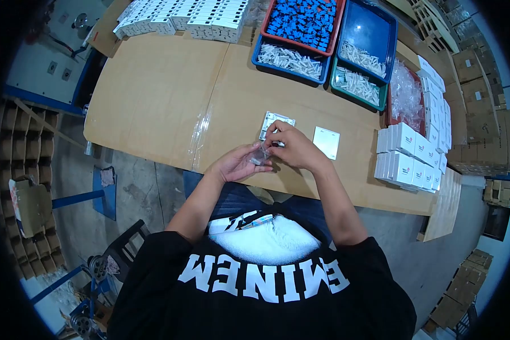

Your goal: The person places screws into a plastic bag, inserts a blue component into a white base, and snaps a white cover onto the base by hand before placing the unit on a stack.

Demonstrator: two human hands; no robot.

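Close to the table's front edge, my left hand [236,164] is closed on a small clear plastic bag [259,157] with something whitish inside. My right hand [296,145] has its fingers pinched together at the top of the bag; what lies between the fingertips is too small to make out. Just behind my hands is a white item with printed markings [271,119], partly covered by the right hand. A flat white square piece [326,143] lies on the cardboard to the right of my right hand.
Trays of blue parts [300,24] and small white pieces [289,61] stand at the back. White boxes [405,158] are stacked at right, beside a tray of clear bags [405,93]. More white boxes [181,17] line the back left. Cardboard [153,85] covers the table.
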